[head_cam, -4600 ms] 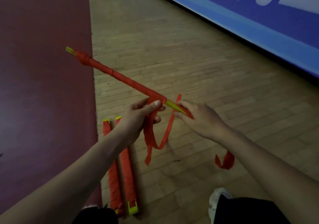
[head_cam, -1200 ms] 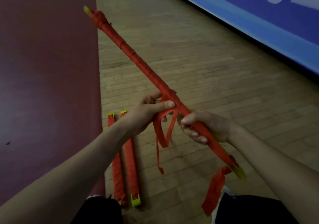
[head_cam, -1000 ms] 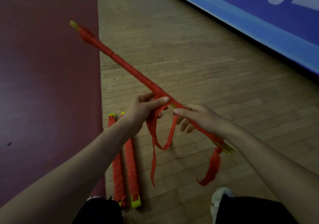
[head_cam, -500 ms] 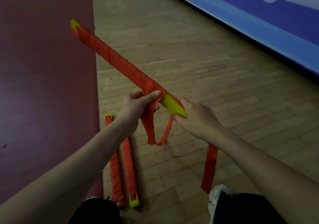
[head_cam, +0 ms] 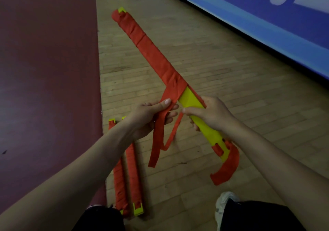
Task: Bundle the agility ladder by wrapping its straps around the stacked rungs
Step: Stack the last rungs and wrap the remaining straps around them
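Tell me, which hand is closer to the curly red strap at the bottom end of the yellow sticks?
Right. The right hand grips the yellow rungs just above the curled strap; the left hand is farther up and across, pinching the hanging strap.

Head view, looking down, close overhead

Dim, warm indoor light over my view. Faint soft shadow on wood floor (head_cam: 213,61) beneath strap (head_cam: 157,141). Strap loop motion-blurred. Banner (head_cam: 267,26) lettering smeared. Straight lines bow toward edges.
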The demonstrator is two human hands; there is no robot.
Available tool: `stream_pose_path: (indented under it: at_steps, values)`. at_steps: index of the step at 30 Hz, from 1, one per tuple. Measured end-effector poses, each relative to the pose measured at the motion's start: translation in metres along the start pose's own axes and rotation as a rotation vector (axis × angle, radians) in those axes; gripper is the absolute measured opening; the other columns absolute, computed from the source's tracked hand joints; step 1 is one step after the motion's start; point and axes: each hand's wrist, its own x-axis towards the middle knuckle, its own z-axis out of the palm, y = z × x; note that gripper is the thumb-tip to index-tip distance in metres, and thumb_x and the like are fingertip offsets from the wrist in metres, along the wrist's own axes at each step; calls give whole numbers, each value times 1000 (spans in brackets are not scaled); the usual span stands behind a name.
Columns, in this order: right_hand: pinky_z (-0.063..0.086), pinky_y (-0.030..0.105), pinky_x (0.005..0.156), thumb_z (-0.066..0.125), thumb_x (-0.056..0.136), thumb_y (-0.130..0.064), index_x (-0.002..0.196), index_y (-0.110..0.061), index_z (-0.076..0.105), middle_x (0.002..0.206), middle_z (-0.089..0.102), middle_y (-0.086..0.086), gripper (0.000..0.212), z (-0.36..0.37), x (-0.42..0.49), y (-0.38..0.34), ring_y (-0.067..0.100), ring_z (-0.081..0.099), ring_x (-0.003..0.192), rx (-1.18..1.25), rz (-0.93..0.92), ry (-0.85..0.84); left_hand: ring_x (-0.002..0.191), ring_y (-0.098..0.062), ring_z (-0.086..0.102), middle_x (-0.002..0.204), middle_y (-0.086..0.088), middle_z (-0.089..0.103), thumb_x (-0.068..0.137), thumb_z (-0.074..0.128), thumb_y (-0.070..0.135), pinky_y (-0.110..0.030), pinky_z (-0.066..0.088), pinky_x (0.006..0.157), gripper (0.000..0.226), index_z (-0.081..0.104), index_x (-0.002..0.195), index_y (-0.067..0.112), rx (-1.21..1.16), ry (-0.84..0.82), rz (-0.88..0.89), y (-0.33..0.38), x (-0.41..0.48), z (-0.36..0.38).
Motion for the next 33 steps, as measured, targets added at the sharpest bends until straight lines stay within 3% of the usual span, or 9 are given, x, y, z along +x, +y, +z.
stream_pose_path:
  at_steps: [9, 12, 16, 19, 22, 24, 28, 33]
  values:
    - [44, 27, 44, 72, 81, -16, 77, -12, 64, 54, 56, 0, 10, 0, -6, -4, 16, 56, 50, 168, 86, -157, 52, -6, 61, 67, 0, 68, 88, 61, 7, -19, 54, 56, 5, 64, 85, 5, 62, 37, 48, 0, -1, -1]
    - [42, 22, 39, 69, 83, -16, 81, -12, 61, 50, 53, -3, 9, 1, -11, -9, 10, 52, 43, 212, 111, -255, 49, -8, 58, 69, -1, 68, 82, 64, 9, -20, 53, 54, 9, 63, 90, 6, 70, -2, 112, 0, -2, -2]
    - [39, 19, 37, 74, 67, -30, 79, -17, 60, 52, 48, -3, 23, 3, -17, -13, 6, 46, 40, 257, 135, -352, 44, -7, 55, 69, 0, 68, 72, 67, 20, -18, 44, 45, 18, 65, 87, 11, 204, -14, 220, 2, -3, -2]
    - [41, 21, 39, 76, 73, -23, 78, -15, 62, 53, 51, -2, 17, 4, -12, -7, 8, 50, 43, 213, 112, -240, 43, -7, 54, 68, 2, 69, 73, 69, 23, -17, 42, 44, 12, 67, 80, 13, 297, 17, 277, 4, -3, -6]
    - [44, 25, 42, 77, 78, -17, 80, -11, 64, 51, 56, -1, 14, 3, -2, 3, 14, 54, 43, 86, 88, -95, 48, -8, 52, 69, 3, 68, 75, 69, 24, -17, 43, 50, 26, 71, 99, 11, 346, 42, 327, 5, -3, -6]
    - [45, 26, 43, 77, 78, -17, 84, -9, 66, 49, 58, -4, 15, 1, 1, 10, 16, 57, 44, -26, 84, -74, 46, -7, 51, 68, 2, 68, 81, 68, 17, -15, 44, 48, 28, 70, 106, 7, 352, 72, 355, 4, -1, -4]
    - [47, 25, 43, 76, 79, -16, 88, -9, 68, 51, 61, -2, 14, 3, 2, 18, 16, 61, 45, -171, 81, -64, 45, -6, 50, 69, 3, 67, 86, 65, 12, -14, 43, 48, 18, 70, 102, 7, 333, 100, 375, 2, 0, -2]
    - [46, 24, 41, 76, 78, -15, 81, -10, 67, 48, 60, -5, 11, 2, 3, 12, 10, 59, 43, -140, 90, -36, 43, -6, 49, 70, 1, 67, 89, 62, 11, -14, 45, 48, 14, 70, 101, 8, 223, 149, 325, 2, 1, -9]
